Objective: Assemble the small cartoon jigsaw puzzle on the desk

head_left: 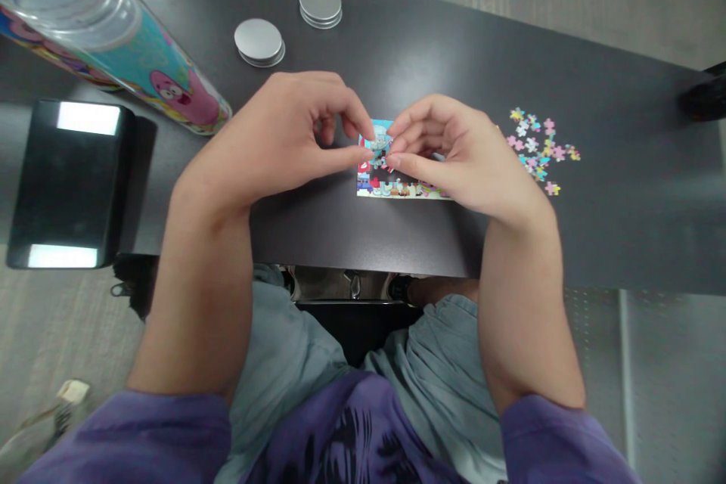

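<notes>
A partly assembled jigsaw puzzle (405,190) lies on the dark table, showing a colourful cartoon picture with a dark gap in its middle. Over its left edge is my left hand (309,125), thumb and forefinger apart and the other fingers curled. Facing it, my right hand (454,147) covers the right part of the puzzle, its thumb and fingertips pinched together on what looks like a small puzzle piece (389,159), mostly hidden. Loose puzzle pieces (533,144) in pink, blue and yellow lie scattered to the right of my right hand.
Two stacks of silver discs, one nearer (259,40) and one farther (321,2), stand behind my left hand. A clear-topped cartoon-printed canister (164,76) is at the left, near a black tablet-like device (65,185). A black object (703,94) stands at the right edge.
</notes>
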Action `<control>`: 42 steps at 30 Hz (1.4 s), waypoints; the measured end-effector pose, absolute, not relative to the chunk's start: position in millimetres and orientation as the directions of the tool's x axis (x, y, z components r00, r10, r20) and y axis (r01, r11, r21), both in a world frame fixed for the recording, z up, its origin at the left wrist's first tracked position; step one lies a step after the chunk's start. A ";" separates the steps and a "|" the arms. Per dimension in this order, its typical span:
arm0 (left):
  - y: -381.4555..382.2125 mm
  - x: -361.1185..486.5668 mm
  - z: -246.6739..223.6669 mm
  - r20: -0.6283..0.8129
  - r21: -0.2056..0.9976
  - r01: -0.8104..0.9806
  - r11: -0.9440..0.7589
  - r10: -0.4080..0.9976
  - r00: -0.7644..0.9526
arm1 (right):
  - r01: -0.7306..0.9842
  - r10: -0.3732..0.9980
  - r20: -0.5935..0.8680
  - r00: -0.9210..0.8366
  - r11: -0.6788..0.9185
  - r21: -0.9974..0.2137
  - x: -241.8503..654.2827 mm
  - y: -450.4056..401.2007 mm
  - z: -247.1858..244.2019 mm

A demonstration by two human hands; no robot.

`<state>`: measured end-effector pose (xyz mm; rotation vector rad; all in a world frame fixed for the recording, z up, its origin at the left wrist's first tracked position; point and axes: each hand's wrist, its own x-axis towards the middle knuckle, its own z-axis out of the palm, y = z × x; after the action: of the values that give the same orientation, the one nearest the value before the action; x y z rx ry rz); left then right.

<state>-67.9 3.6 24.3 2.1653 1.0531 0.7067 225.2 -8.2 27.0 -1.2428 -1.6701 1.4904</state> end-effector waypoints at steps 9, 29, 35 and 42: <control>9.8 -71.0 16.2 0.008 0.737 0.582 -0.342 0.867 0.499 | 0.326 0.879 -0.033 -0.476 0.141 -0.935 221.9 -7.3 15.1; 10.9 -68.3 11.1 0.020 0.701 0.613 -0.364 0.870 0.493 | 0.491 0.889 0.037 -0.456 0.286 -0.823 218.9 -7.4 18.1; 10.4 -66.3 11.8 0.021 0.687 0.627 -0.367 0.873 0.487 | 0.515 0.897 0.128 -0.423 0.355 -0.780 222.6 -5.3 19.0; 9.4 -62.4 14.6 0.027 0.673 0.638 -0.374 0.874 0.485 | 0.590 0.872 0.084 -0.482 0.394 -0.704 219.8 -8.2 20.6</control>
<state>-62.4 9.4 14.6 2.1347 1.2422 0.5130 219.8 -8.2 20.6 -1.2536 -2.2128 0.8522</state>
